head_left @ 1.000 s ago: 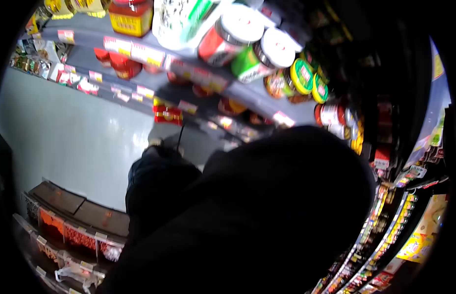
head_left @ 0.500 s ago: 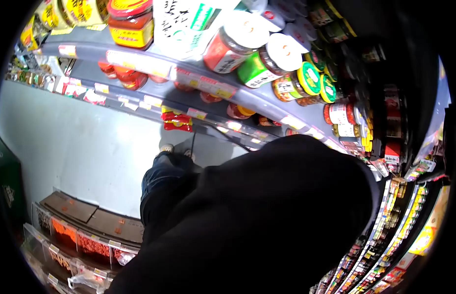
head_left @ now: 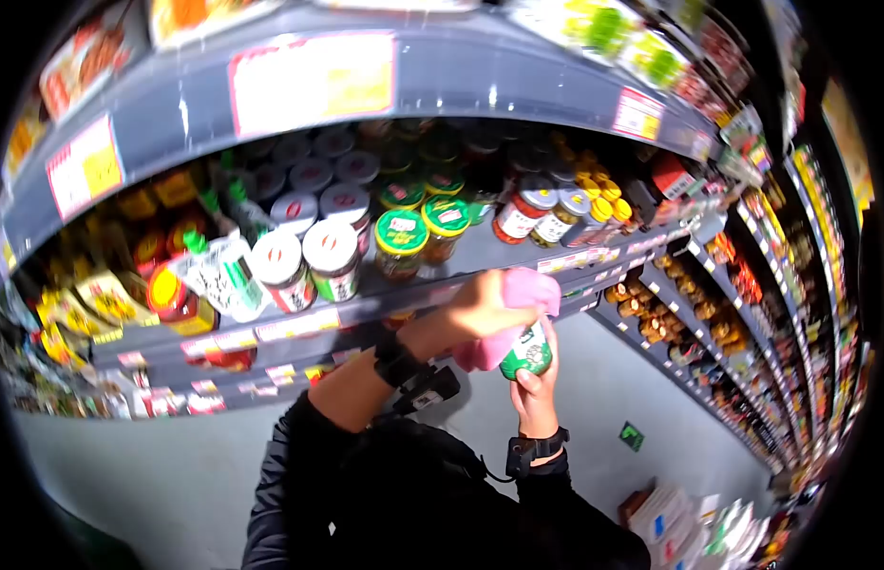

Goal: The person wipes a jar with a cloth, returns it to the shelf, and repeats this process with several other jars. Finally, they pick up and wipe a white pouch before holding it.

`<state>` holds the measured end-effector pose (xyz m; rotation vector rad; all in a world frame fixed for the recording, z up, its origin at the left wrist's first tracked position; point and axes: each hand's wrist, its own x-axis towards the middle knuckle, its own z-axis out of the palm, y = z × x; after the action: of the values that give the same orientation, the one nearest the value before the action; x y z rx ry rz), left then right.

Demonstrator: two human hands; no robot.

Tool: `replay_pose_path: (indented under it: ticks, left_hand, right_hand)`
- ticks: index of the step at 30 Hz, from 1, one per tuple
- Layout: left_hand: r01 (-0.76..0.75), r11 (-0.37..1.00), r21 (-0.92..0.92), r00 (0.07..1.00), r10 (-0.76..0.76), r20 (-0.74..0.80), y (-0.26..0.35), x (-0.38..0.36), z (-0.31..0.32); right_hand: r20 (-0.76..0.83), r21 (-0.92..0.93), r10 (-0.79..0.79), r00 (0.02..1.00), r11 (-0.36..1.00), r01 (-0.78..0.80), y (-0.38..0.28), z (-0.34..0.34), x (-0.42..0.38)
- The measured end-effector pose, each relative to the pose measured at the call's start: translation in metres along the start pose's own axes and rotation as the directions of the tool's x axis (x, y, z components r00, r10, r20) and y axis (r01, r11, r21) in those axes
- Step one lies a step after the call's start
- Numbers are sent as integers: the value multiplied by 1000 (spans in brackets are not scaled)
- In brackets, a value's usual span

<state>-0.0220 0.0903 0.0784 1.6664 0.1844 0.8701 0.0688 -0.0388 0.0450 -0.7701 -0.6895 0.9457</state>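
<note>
My right hand [head_left: 537, 385] is wrapped round a jar with a green label [head_left: 527, 353], held tilted in front of the shelf. A pink cloth [head_left: 530, 288] is gripped in my left hand [head_left: 475, 309] and lies over the jar's upper part, hiding its lid. Both hands are close together at the jar, and black bands circle both wrists. Green-lidded jars [head_left: 402, 243] stand on the shelf just beyond my left hand. Beside them are white-lidded jars [head_left: 331, 245] in rows.
A grey upper shelf edge [head_left: 451, 66] with price tags overhangs the jars. The jar shelf's front rail [head_left: 299, 326] runs below my hands' level. Shelving with many goods [head_left: 736, 313] lines the right side. Stacked packages [head_left: 670, 522] sit on the floor at lower right.
My view has swung to the shelf and floor at the right. Both hands, the pink cloth and the held jar have come into sight; none of them showed earlier.
</note>
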Motion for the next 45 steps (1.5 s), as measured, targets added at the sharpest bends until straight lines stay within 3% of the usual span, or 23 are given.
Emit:
replay_pose_path:
  ticks: [1, 3, 5, 8, 10, 12, 13, 15, 16, 17, 19, 20, 22, 24, 26, 32, 34, 35, 37, 38, 40, 41, 45]
  left_hand:
    - [-2, 1000, 18, 999, 1, 39, 5, 3, -6]
    - [-447, 868, 218, 892, 450, 41, 13, 12, -15]
    - [89, 995, 37, 975, -80, -209, 17, -4, -14]
    - [91, 994, 60, 981, -79, -179, 17, -6, -18]
    - [64, 997, 43, 984, -56, -168, 0, -14, -21]
    - [189, 888, -419, 963, -251, -97, -18, -28, -24]
    - [181, 892, -415, 965, -241, -98, -6, -27, -19]
    - [-75, 847, -526, 997, 48, -64, 29, -28, -3]
    - [163, 659, -734, 938, -333, -92, 50, -32, 8]
    - [162, 654, -739, 940, -330, -86, 48, -34, 12]
    - [46, 787, -615, 995, -92, -43, 44, -39, 22]
    - [46, 777, -627, 995, -91, -40, 43, -38, 27]
    - [-142, 967, -211, 984, 114, -137, 41, -28, 37]
    - [-290, 921, 261, 936, 330, -125, 40, -23, 48]
    - [-288, 917, 277, 927, 339, -158, 37, -26, 58]
    - [-305, 778, 549, 811, 514, -278, 13, -21, 79]
    - [-166, 982, 91, 897, 189, -399, 6, -24, 84]
    - [-169, 982, 80, 907, 187, -376, 4, -25, 82]
    - [350, 915, -201, 925, -371, -82, 4, -25, 73]
    - [357, 913, -198, 926, -374, -55, 3, -21, 77]
    - [163, 732, -661, 985, -163, 62, 2, -9, 88]
    - [185, 723, -665, 982, -169, 90, 6, -5, 91]
    - [426, 373, -824, 851, -474, 226, 25, -1, 89]
  right_hand:
    - [1, -9, -39, 999, 999, 39, 0, 4, 2]
    - [23, -46, -3, 1000, 999, 4, 6, 0, 2]
    - [25, -133, -2, 1000, 991, 5, 10, -2, 4]
    - [126, -243, -149, 981, 954, 176, 20, -14, 8]
    - [222, 22, 38, 974, 999, -44, -2, 5, 9]
    - [220, 155, 49, 974, 984, -84, -9, 14, 4]
    - [219, 276, 64, 974, 953, -125, -11, 19, 5]
    - [229, 304, -5, 974, 950, -67, -11, 16, 7]
    - [232, 291, 74, 970, 946, -142, -7, 6, 7]
    - [232, 276, 155, 960, 936, -218, -6, 0, 6]
    - [138, 168, 119, 983, 976, -142, -10, 11, 6]
    - [81, 185, 124, 989, 973, -137, 3, -2, 7]
    - [-70, 159, 102, 992, 983, -90, 11, -8, 1]
    - [-153, 71, -37, 988, 996, 49, 1, 4, 0]
    - [-197, -48, -240, 951, 971, 235, -15, 26, 1]
    - [-211, -310, -478, 852, 860, 406, -14, 13, -10]
    - [-217, -446, -494, 842, 817, 365, -17, 9, -18]
    - [-235, -454, -508, 829, 811, 369, -17, 6, -21]
    - [-214, -495, -531, 820, 783, 378, -16, -4, -27]
    - [-227, -478, -529, 818, 792, 379, -14, -12, -31]
    - [-259, -473, -524, 811, 801, 367, -20, -13, -40]
    - [-271, -460, -509, 817, 814, 355, -23, -14, -44]
    - [-371, -523, -633, 679, 747, 411, -23, -12, -51]
